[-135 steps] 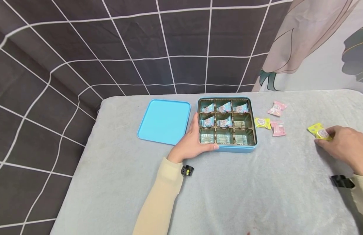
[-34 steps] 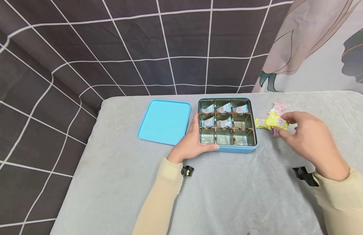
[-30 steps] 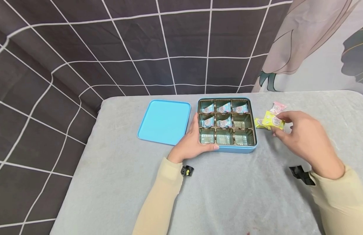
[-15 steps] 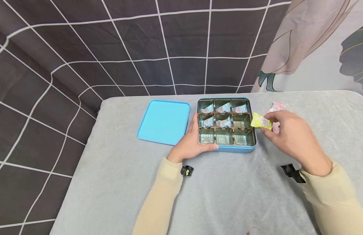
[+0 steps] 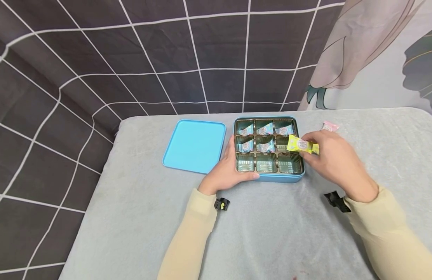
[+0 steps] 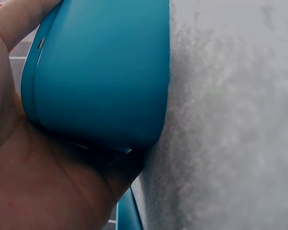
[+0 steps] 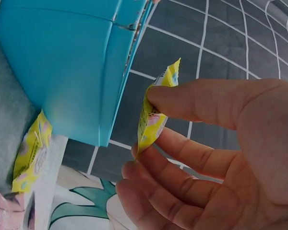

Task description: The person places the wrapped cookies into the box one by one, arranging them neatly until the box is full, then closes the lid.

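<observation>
A blue tin box (image 5: 281,178) with a gold divided tray stands on the table. Blue-wrapped candies (image 5: 266,146) fill the back row and two middle-row compartments. At the tin's front left corner, my left hand (image 5: 224,173) grips it, thumb along the front and fingers along the left side. My right hand (image 5: 333,159) pinches a yellow-wrapped candy (image 7: 152,112) between thumb and fingers. In the head view this candy is over the tin's right edge, by the middle-row right compartment. Beside the tin lies a second yellow candy (image 7: 32,153), partly hidden by my right hand in the head view.
A blue lid (image 5: 195,146) lies flat left of the tin. To the right are pink candies: one (image 5: 330,126) shows behind my right hand, and pink wrappers (image 7: 8,211) appear in the right wrist view. A grey cloth (image 5: 139,206) covers the table; a dark grid curtain (image 5: 160,50) hangs behind.
My right hand took hold of the yellow candy at the far right and carried it left, over the other candies, to the tin's right edge. My left hand has stayed on the tin.
</observation>
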Demonstrator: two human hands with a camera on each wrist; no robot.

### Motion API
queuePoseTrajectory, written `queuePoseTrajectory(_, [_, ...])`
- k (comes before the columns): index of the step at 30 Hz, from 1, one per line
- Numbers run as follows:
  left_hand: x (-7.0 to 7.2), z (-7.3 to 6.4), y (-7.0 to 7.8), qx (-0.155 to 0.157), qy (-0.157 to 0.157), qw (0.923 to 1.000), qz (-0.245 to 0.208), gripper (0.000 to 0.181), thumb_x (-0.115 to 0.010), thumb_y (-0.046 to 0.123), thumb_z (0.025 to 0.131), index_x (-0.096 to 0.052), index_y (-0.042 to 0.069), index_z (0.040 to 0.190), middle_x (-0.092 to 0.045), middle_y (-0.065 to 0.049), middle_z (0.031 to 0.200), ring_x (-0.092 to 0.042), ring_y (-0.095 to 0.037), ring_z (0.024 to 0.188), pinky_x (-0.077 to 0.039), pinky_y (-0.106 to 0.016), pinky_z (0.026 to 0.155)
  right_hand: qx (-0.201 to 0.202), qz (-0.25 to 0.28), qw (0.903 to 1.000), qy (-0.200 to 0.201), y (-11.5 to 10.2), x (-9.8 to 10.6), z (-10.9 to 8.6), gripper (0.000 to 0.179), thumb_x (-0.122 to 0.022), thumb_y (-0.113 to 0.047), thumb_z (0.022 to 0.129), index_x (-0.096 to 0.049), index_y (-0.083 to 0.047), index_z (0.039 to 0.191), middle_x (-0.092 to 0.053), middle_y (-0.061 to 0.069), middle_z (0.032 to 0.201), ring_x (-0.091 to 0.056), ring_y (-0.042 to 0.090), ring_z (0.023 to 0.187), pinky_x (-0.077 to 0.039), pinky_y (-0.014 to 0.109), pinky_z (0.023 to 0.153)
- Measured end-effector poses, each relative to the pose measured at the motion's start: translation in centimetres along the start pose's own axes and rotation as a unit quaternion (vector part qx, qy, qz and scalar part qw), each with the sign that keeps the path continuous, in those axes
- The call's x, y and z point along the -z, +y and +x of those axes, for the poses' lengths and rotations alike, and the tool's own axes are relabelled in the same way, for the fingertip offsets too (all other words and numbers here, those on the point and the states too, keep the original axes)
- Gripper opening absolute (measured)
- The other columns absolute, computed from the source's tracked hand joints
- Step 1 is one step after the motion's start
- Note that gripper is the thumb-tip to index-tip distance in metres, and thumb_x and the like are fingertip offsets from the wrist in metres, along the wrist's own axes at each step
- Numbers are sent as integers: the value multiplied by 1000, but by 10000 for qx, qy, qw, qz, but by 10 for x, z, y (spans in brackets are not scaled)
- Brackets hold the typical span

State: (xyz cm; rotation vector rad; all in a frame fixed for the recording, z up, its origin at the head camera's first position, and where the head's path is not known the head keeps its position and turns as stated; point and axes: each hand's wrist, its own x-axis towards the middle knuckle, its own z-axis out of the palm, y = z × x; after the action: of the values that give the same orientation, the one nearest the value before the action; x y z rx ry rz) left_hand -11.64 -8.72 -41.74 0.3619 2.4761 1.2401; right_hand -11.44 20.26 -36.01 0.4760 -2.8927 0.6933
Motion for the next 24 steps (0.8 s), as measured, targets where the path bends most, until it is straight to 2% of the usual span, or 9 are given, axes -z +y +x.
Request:
queuePoseTrajectory(8, [0,0,1,17,-35,10000,-20,132,-80,52,82,21,15,158,17,-2,168,0,-21,153,-27,-50,117,242,-12,9997,18,-3,-6,9,33,-75,-6,81,-68,7,111,-67,24,102,-60,38,92,-46,55,80])
queuePoseTrajectory(14, [0,0,0,3,-25,10000,-52,132,-81,49,82,21,14,158,16,-2,168,0,-20,153,-28,-50,116,471,-8,9989,16,-4,-10,14,34,-74,-3,80,-69,9,111,-68,26,105,-60,41,98,-46,56,85])
queuePoseTrajectory(24, [0,-1,0,34,-7,10000,9,132,-81,49,82,21,15,159,17,0,168,-3,-22,153,-28,-51,116,305,-339,9987,-237,-8,-13,19,34,-73,-3,81,-69,9,113,-68,26,106,-58,44,104,-47,57,87])
